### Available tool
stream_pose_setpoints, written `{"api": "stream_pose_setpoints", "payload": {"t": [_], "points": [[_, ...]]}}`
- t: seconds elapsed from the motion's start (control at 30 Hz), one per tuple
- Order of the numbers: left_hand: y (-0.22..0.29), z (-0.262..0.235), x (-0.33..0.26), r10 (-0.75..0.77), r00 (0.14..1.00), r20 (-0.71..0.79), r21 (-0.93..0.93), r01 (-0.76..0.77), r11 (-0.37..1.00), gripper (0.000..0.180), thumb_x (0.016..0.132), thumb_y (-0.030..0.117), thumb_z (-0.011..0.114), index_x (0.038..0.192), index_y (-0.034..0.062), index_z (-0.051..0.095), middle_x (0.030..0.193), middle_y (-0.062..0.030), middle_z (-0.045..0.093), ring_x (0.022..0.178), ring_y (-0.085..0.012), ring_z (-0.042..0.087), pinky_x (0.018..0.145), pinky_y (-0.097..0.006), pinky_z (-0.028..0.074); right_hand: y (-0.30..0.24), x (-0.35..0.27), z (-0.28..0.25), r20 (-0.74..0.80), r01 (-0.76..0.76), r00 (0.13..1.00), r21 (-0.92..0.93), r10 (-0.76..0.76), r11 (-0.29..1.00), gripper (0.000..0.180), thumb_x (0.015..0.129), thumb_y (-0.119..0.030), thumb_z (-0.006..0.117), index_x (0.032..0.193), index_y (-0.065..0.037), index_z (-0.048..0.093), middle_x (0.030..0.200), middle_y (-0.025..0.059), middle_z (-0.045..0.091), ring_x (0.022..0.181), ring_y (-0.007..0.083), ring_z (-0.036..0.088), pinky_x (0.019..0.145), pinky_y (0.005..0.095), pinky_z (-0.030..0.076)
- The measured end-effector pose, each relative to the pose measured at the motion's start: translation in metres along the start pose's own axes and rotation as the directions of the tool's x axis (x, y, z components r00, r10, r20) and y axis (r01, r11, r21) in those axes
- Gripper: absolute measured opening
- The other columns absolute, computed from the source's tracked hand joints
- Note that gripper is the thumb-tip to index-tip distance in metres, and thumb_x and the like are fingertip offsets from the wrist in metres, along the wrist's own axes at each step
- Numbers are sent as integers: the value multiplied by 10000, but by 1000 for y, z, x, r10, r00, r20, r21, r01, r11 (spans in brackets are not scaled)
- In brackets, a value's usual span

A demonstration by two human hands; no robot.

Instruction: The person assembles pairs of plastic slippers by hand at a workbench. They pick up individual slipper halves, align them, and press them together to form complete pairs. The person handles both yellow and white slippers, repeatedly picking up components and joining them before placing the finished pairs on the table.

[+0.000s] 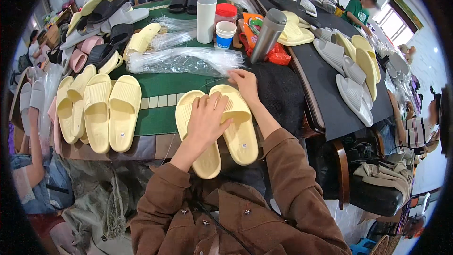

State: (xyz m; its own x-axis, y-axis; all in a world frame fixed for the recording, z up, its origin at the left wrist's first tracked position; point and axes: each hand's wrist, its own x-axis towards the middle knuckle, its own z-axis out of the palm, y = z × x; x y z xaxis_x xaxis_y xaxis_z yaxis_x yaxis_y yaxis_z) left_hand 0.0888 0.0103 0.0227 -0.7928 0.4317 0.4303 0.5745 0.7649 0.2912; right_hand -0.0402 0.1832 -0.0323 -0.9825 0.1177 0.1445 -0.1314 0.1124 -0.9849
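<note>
A pair of pale yellow slippers (243, 134) lies at the table's near edge, toes pointing away from me. My left hand (204, 119) lies across the straps, its curled fingers gripping the left slipper and reaching to the right one. Just beyond the right slipper's toe, my right hand (245, 85) has thumb and fingertips pinched together. Whatever is between them is too thin to make out. Its fingertips are beside the end of a bundle of clear plastic strips (184, 61). More yellow slippers (125, 113) stand in pairs to the left.
A white bottle (206, 16), a paper cup (225, 35), a red-lidded jar (226, 13) and a steel tumbler (269, 36) stand beyond the strips. Mixed slippers are heaped at the far left. Grey slippers (351, 97) lie on the black table (321, 108) at right. Several people sit around.
</note>
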Motion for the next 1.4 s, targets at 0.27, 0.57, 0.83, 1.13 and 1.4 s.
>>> {"api": "stream_pose_setpoints", "payload": {"t": [0.27, 0.57, 0.83, 1.13, 1.4], "points": [[2, 2, 1, -10, 1000, -10, -15, 10, 1000, 536, 761, 280, 730, 1211, 75, 522, 1252, -126, 502, 1147, -328, 487, 992, -463, 353, 7, 9, -3, 146, -53, 987, -68, 63, 996, 232, 893, -164, 655, 1044, 3, 709, 813, 84, 701, 666, 110, 646, 623, 248, 515], [-7, 3, 4, -34, 997, -69, -182, 21, 983, 451, 884, 367, 617, 1205, 52, 582, 1224, -137, 558, 1163, -325, 502, 1014, -427, 362, -40, -28, -9, -15, 382, 911, -349, -413, 856, 182, 943, -118, 562, 1020, -34, 704, 1031, 83, 622, 902, 155, 604, 749, 269, 500], [-28, -10, 19, -500, 842, 204, -930, 326, 169, 419, 1016, 300, 468, 1252, -32, 566, 1103, -94, 655, 1017, -148, 579, 932, -291, 427, -95, -104, 2, 401, 375, 841, 50, -363, 925, 165, 964, -43, 480, 1028, 16, 620, 1086, 99, 654, 912, 171, 621, 800, 290, 508], [-58, -15, 15, -546, 797, 259, -961, 158, -226, 304, 979, 205, 549, 1212, 13, 584, 857, -8, 620, 834, -110, 582, 835, -264, 461, -99, -123, -9, 534, 457, 760, -36, -369, 889, 171, 966, -66, 507, 1013, 30, 641, 1123, 125, 651, 918, 163, 644, 794, 293, 513], [-59, -41, 2, -608, 773, 183, -956, -4, -293, 302, 977, 155, 530, 1249, 26, 523, 850, 20, 552, 831, -92, 537, 814, -259, 449, -101, -150, -42, 457, 123, 874, 119, -164, 985, 224, 1011, -76, 429, 1042, 28, 626, 712, 46, 640, 623, 89, 598, 597, 220, 482]]}}
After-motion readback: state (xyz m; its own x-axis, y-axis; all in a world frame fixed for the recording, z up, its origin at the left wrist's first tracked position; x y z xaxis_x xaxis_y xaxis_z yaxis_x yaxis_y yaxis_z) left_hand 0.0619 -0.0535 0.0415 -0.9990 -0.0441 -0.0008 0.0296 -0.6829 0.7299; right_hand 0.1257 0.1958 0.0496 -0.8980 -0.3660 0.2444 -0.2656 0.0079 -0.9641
